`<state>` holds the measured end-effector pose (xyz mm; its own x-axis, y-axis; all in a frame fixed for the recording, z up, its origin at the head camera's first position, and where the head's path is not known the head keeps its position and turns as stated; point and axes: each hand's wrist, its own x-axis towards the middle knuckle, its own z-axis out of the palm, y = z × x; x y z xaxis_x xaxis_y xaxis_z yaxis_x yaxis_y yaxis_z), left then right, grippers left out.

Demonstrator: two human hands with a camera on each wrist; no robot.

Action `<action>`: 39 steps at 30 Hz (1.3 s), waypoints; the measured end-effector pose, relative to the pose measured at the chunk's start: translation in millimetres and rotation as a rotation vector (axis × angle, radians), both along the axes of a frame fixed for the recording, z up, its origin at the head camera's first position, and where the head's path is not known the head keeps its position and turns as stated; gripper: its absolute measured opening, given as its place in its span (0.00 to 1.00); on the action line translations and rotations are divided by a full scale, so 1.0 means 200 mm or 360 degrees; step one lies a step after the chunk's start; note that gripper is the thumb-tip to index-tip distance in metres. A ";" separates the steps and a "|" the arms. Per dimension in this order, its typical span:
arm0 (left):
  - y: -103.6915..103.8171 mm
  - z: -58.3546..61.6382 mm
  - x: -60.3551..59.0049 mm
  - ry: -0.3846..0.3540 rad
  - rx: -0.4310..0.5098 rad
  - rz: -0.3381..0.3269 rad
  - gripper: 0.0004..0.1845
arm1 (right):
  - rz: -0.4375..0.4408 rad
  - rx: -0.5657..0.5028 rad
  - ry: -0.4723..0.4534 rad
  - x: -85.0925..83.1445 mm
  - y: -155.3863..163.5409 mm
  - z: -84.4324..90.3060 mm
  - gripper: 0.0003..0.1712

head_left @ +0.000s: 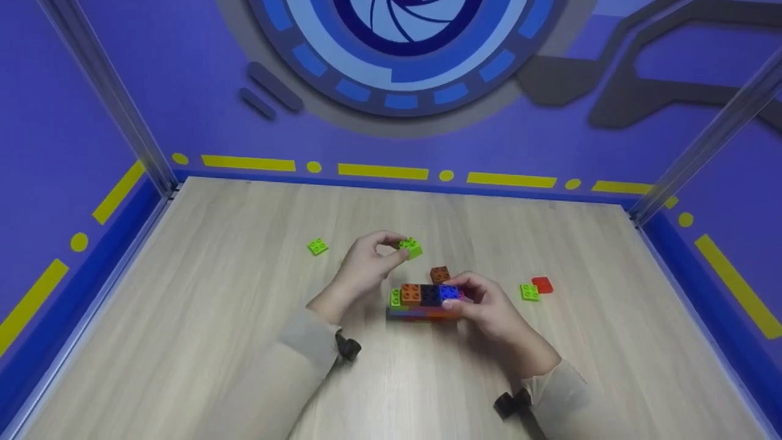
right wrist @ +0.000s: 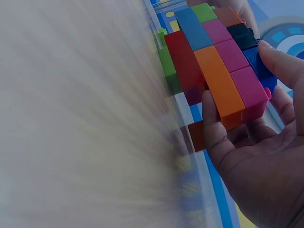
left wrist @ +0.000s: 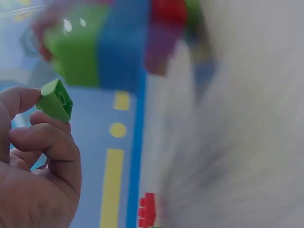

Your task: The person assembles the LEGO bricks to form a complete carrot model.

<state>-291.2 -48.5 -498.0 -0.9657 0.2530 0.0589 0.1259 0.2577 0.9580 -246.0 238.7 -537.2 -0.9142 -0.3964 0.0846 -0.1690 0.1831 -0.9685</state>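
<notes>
A block of joined bricks [head_left: 426,302] in orange, black, blue, green and pink stands on the wooden table [head_left: 214,318]. My right hand [head_left: 482,302] grips its right end; the right wrist view shows the bricks [right wrist: 216,61] held between thumb and fingers [right wrist: 280,64]. My left hand [head_left: 374,256] pinches a small green brick [head_left: 410,247] in the air just above and behind the block. In the left wrist view the green brick [left wrist: 55,100] sits between my fingertips [left wrist: 21,99], with the block [left wrist: 114,42] blurred behind it.
Loose bricks lie on the table: a green one [head_left: 317,247] to the left, a brown one [head_left: 439,274] behind the block, a green one [head_left: 529,292] and a red one [head_left: 542,285] to the right. Blue walls [head_left: 391,134] close in three sides.
</notes>
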 end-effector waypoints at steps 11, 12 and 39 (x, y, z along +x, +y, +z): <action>-0.03 0.06 0.17 0.0229 0.0029 -0.0046 0.17 | -0.0037 0.0003 -0.0029 -0.01 0.01 0.00 0.21; -0.03 0.04 0.17 0.0235 0.0050 -0.0061 0.17 | -0.0046 -0.0001 -0.0032 -0.01 0.01 0.00 0.20; 0.02 -0.09 0.20 0.0110 0.0019 -0.0407 0.13 | -0.0026 -0.0020 -0.0019 -0.01 -0.01 -0.01 0.20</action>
